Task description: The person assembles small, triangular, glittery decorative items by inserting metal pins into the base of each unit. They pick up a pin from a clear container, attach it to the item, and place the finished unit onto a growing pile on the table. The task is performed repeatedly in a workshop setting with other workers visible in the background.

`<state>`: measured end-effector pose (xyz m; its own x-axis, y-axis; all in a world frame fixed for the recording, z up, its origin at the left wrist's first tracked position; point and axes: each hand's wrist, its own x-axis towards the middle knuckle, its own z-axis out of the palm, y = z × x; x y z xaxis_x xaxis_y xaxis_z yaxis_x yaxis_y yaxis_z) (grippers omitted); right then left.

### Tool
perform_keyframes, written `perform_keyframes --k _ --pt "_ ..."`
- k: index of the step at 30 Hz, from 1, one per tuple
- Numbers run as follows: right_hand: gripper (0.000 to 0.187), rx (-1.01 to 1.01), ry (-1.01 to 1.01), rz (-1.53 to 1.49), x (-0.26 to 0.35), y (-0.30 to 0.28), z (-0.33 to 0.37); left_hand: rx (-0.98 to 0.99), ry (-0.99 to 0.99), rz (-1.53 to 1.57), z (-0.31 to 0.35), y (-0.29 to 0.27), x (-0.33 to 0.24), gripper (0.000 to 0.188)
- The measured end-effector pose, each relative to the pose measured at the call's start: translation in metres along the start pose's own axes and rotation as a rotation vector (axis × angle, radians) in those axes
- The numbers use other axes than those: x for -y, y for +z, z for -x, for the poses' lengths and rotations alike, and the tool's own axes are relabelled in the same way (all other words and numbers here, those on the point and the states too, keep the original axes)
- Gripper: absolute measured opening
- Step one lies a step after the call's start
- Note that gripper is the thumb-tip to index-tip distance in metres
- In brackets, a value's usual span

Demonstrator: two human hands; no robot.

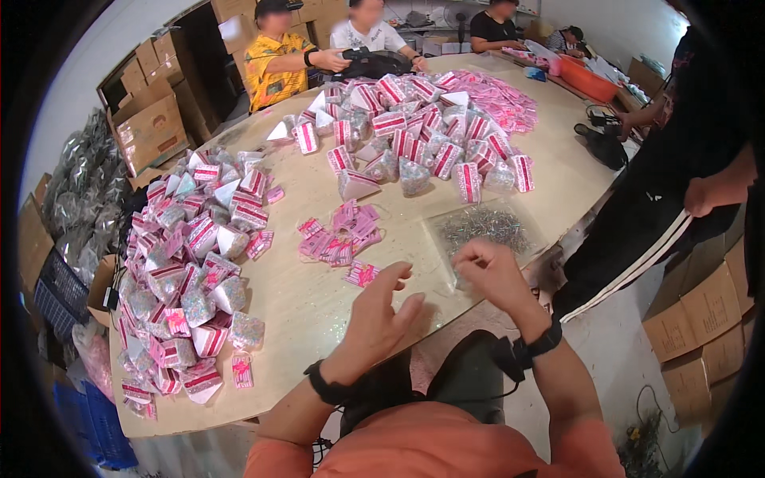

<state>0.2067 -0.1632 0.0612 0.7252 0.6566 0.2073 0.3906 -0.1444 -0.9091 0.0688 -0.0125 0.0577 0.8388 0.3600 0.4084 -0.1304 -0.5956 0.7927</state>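
Observation:
My left hand [376, 317] is held above the table near its front edge, fingers and thumb apart with nothing between them. Just beyond it lies a single pink tag [362, 273], and past that a small loose heap of pink printed tags [341, 235]. My right hand [488, 275] is over the near side of a shallow clear tray [434, 239] filled with small thin metal pieces [488, 226]. Its fingers are pinched together; whatever they hold, if anything, is too small to make out.
Glittery cake-slice-shaped pieces with pink and white stripes form a pile at left [199, 231] and another at the far middle [414, 143]. More pink tags [502, 99] lie behind. A person in dark clothes [637, 207] stands close at right. Others sit across the table.

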Motion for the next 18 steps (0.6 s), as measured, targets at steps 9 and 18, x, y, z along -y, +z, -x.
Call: perform_keyframes --k 9,18 --pt "0.008 0.022 -0.101 -0.100 0.013 0.022 0.028 -0.014 0.095 0.045 0.002 0.007 -0.003 0.010" --pt "0.011 -0.089 -0.486 0.106 0.031 0.033 0.041 0.264 -0.445 0.830 0.008 -0.002 -0.003 0.016"
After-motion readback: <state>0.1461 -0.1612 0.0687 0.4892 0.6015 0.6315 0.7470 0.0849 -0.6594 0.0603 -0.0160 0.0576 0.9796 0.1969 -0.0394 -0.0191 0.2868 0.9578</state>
